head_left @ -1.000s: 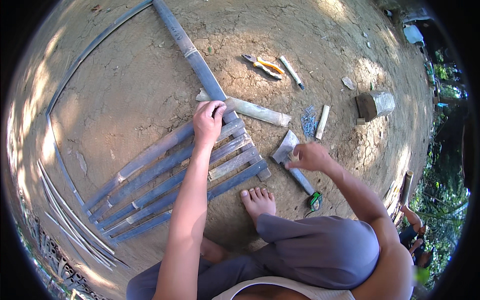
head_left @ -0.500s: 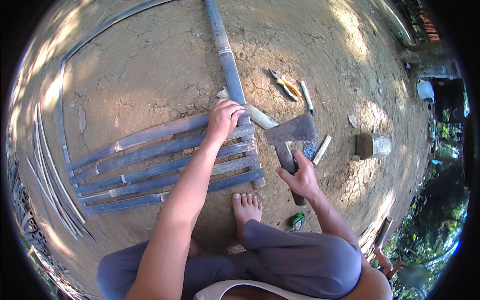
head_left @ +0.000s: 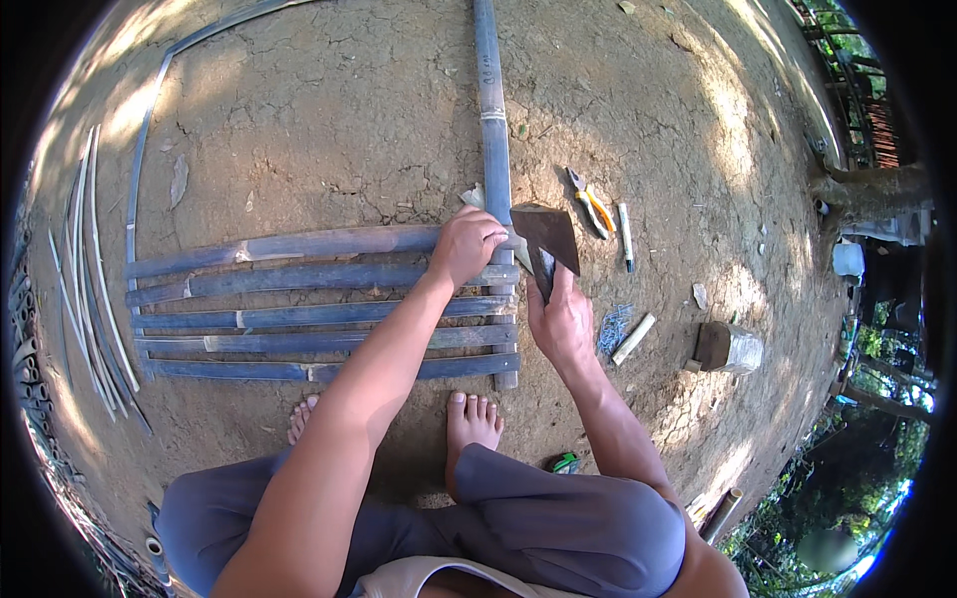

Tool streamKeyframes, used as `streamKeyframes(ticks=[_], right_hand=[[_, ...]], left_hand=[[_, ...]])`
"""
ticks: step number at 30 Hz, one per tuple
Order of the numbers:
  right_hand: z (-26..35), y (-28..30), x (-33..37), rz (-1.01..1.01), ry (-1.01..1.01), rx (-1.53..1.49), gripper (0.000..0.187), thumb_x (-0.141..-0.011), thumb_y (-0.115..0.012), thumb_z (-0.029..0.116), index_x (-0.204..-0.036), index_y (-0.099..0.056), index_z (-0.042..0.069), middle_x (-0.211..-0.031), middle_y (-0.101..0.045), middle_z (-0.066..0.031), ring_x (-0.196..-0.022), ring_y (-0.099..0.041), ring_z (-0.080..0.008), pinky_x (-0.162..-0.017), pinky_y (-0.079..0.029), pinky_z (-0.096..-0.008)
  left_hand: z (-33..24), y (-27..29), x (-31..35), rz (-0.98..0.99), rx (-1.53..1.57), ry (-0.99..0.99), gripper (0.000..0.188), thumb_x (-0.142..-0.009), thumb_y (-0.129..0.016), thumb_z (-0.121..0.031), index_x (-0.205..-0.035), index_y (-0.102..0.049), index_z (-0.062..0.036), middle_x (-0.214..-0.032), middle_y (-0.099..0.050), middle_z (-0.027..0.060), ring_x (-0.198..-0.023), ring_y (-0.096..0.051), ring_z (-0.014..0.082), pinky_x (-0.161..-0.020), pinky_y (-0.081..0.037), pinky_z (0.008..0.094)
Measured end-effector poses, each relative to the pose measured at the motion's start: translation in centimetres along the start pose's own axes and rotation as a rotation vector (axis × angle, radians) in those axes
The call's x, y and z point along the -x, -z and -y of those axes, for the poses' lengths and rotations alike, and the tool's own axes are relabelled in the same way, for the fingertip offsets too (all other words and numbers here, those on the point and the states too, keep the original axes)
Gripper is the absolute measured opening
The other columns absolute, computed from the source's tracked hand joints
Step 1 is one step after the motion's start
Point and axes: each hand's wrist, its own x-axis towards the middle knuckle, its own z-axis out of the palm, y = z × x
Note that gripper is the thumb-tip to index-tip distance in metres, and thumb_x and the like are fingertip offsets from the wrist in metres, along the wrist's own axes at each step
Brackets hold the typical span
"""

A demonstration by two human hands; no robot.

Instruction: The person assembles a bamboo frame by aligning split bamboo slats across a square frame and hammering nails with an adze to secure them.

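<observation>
Right grip point(head_left: 563, 324) wrapped round axe point(head_left: 549, 239); left grip point(head_left: 467, 246) curled on bamboo slat point(head_left: 339, 242) (contents hidden)

Dk grey-blu w/ pale node bands on bamboo slats point(head_left: 309, 279); dk brn on hatchet head point(head_left: 550, 239); orange & wht on pliers point(head_left: 584, 193); blu-grey on nails point(head_left: 613, 329); dappled tan on ground point(head_left: 319, 149).

So the axe point(head_left: 550, 235) has been lifted off the dirt point(head_left: 329, 149) by the right hand point(head_left: 564, 324) and brought over just beside the left hand point(head_left: 467, 245). View's been swung round a bit too, and the left toes point(head_left: 302, 419) have been uncovered.
</observation>
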Motion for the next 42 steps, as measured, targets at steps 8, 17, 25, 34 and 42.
streamKeyframes(ticks=[8,17,25,34,42], right_hand=[[-0.4,-0.1,-0.2,-0.035,0.028,-0.004,0.046,-0.096,-0.062,0.017,-0.133,-0.043,-0.003,-0.087,-0.068,-0.0306,-0.075,-0.068,-0.0497,-0.066,-0.054,-0.0573],[-0.5,1.1,-1.2,-0.068,-0.032,-0.086,0.051,-0.096,-0.063,0.016,-0.137,-0.038,-0.001,-0.082,-0.068,-0.0329,-0.075,-0.067,-0.0543,-0.064,-0.053,-0.0606],[-1.0,1.2,1.0,-0.041,-0.084,-0.065,0.053,-0.097,-0.064,0.015,-0.142,-0.04,0.001,-0.089,-0.069,-0.0326,-0.083,-0.069,-0.0519,-0.069,-0.054,-0.0562],[-0.7,1.5,-0.1,0.015,-0.012,-0.068,0.053,-0.098,-0.064,0.017,-0.143,-0.041,0.0,-0.089,-0.07,-0.032,-0.083,-0.069,-0.052,-0.069,-0.055,-0.0548],[1.0,1.8,-1.4,-0.074,0.078,-0.023,0.049,-0.099,-0.064,0.017,-0.138,-0.041,-0.004,-0.085,-0.07,-0.0313,-0.078,-0.07,-0.0507,-0.065,-0.055,-0.056]], left_hand=[[-0.6,-0.1,0.1,0.002,-0.011,0.036,0.009,-0.081,-0.078,-0.01,-0.085,-0.074,-0.0028,-0.089,-0.074,0.0086,-0.09,-0.068,0.0296,-0.084,-0.054,0.0401],[0.4,0.1,0.0,0.062,-0.013,0.0,0.011,-0.082,-0.076,-0.013,-0.089,-0.075,-0.0047,-0.096,-0.073,0.008,-0.096,-0.064,0.0297,-0.089,-0.052,0.0411],[-0.4,2.8,-0.1,0.029,-0.14,0.029,0.023,-0.091,-0.071,-0.023,-0.104,-0.072,-0.0038,-0.102,-0.071,0.0133,-0.104,-0.064,0.0333,-0.093,-0.053,0.0426],[0.2,3.4,-2.4,0.111,-0.504,0.606,0.044,-0.106,-0.048,-0.04,-0.093,-0.074,-0.0078,-0.09,-0.074,0.0171,-0.085,-0.073,0.0369,-0.076,-0.059,0.0493],[1.2,3.1,-1.9,0.087,-0.48,0.642,0.048,-0.106,-0.045,-0.042,-0.087,-0.073,-0.009,-0.082,-0.073,0.0196,-0.079,-0.073,0.0406,-0.072,-0.058,0.0531]])
